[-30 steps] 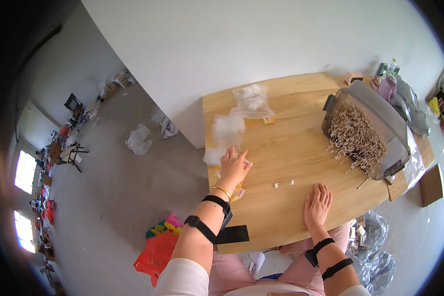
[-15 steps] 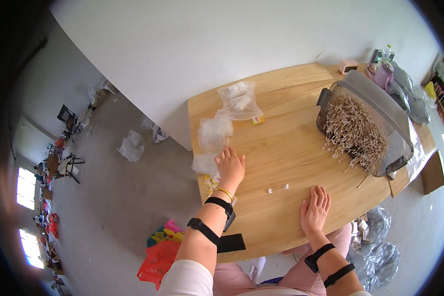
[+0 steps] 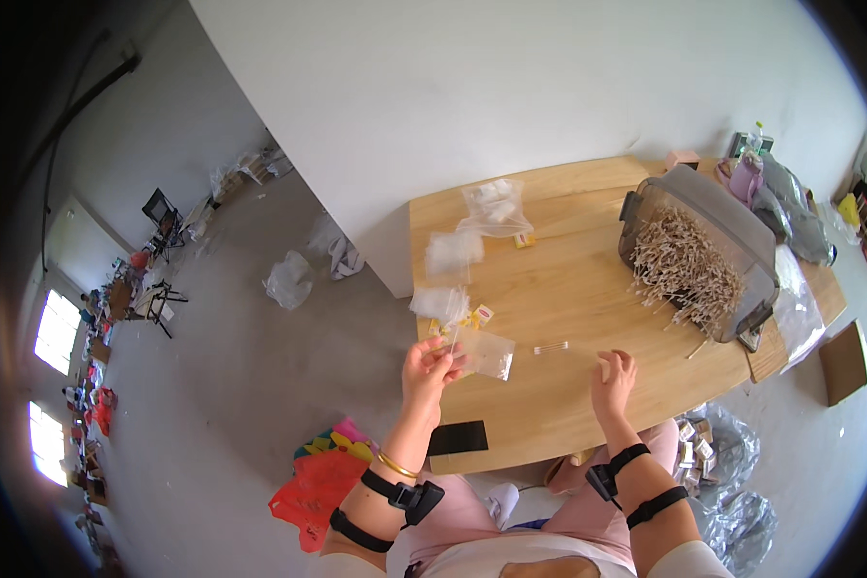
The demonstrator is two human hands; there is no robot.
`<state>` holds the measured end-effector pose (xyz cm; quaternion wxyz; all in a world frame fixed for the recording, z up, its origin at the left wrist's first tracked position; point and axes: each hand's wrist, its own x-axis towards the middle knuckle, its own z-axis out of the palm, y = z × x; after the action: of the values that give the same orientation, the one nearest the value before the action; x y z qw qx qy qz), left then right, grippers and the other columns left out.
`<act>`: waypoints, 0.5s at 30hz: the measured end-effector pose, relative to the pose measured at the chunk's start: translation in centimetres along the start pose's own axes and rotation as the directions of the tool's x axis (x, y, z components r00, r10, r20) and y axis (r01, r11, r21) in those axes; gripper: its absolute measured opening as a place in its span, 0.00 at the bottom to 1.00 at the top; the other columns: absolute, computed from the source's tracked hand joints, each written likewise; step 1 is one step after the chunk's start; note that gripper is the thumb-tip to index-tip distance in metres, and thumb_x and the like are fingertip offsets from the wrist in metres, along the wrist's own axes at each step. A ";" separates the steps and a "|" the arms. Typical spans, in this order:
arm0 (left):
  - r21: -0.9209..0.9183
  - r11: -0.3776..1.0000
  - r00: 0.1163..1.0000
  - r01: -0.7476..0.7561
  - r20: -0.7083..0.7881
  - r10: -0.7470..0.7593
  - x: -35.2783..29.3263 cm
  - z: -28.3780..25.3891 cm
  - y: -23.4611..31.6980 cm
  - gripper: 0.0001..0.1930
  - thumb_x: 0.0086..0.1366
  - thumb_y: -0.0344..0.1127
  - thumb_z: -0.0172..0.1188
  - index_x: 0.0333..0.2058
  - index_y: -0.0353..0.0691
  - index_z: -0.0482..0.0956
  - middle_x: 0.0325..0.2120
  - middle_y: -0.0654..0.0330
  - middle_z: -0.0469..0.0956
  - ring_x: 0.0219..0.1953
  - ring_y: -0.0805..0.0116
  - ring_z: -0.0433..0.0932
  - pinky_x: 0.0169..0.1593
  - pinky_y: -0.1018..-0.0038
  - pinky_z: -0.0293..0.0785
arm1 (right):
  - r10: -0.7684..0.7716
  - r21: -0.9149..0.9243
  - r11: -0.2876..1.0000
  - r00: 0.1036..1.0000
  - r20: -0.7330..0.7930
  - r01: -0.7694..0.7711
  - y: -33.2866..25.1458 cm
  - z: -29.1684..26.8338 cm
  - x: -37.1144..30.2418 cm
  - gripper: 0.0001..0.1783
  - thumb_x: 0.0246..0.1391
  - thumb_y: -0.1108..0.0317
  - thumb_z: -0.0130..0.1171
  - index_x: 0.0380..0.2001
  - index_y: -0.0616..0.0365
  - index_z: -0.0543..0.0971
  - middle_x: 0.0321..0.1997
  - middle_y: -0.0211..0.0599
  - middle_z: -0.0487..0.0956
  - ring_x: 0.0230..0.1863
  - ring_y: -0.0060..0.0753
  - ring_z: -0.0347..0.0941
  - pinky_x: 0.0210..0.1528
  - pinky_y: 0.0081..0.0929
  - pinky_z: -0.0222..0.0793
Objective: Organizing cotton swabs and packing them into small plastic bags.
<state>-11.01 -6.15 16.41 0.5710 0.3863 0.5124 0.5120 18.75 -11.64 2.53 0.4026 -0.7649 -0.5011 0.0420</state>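
Observation:
My left hand (image 3: 426, 376) is closed on the edge of a small clear plastic bag (image 3: 489, 354), pinched between thumb and fingers above the table's left side. To the right of the bag, a few cotton swabs (image 3: 551, 348) lie together on the wood. My right hand (image 3: 613, 382) hovers by the table's front right, its fingers loosely bent and apart, with nothing visible in them. Stacks of clear bags (image 3: 441, 304) and small yellow-and-white cards (image 3: 479, 315) lie beyond my left hand.
A grey clear bin (image 3: 756, 246) heaped with cotton swabs (image 3: 684, 265) lies tipped on the right of the wooden table (image 3: 568, 279). A black flat pad (image 3: 459, 438) rests at the front left edge. Farther back lie another clear bag (image 3: 496, 207) and a pink box (image 3: 683, 158).
My left hand has taken a clear bag from the left side and drawn it nearer me. My right hand has come up from lying flat, its fingers now bent. The view has shifted.

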 end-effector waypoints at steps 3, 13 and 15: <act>-0.165 0.982 0.996 0.089 0.019 -0.087 -3.2 -1.2 -0.7 0.20 0.69 0.23 0.55 0.56 0.37 0.60 0.49 0.49 0.75 0.52 0.52 0.81 0.55 0.62 0.79 | -0.185 0.329 0.929 0.983 0.011 0.172 -6.2 -1.2 -0.3 0.06 0.50 0.75 0.63 0.33 0.55 0.81 0.40 0.39 0.77 0.47 0.45 0.71 0.52 0.41 0.66; -0.356 0.927 0.993 0.115 0.077 -0.093 -10.5 -1.4 -1.3 0.09 0.69 0.39 0.64 0.41 0.42 0.78 0.35 0.65 0.83 0.41 0.72 0.84 0.48 0.74 0.80 | -0.590 0.582 0.701 0.794 0.147 0.413 -20.8 -9.0 -5.2 0.04 0.49 0.75 0.64 0.31 0.56 0.82 0.30 0.32 0.78 0.35 0.37 0.73 0.44 0.35 0.69; -0.339 0.936 0.994 0.097 0.083 -0.073 -11.3 -2.1 -1.4 0.09 0.69 0.40 0.64 0.40 0.42 0.79 0.35 0.65 0.83 0.40 0.73 0.83 0.47 0.76 0.79 | -0.606 0.584 0.688 0.784 0.135 0.431 -21.2 -9.5 -5.6 0.04 0.50 0.74 0.65 0.31 0.56 0.82 0.29 0.32 0.79 0.34 0.37 0.74 0.43 0.34 0.69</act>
<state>-12.22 -17.68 16.87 0.6685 0.2761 0.4117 0.5545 4.87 -17.91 20.92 0.5035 -0.4319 -0.7258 0.1818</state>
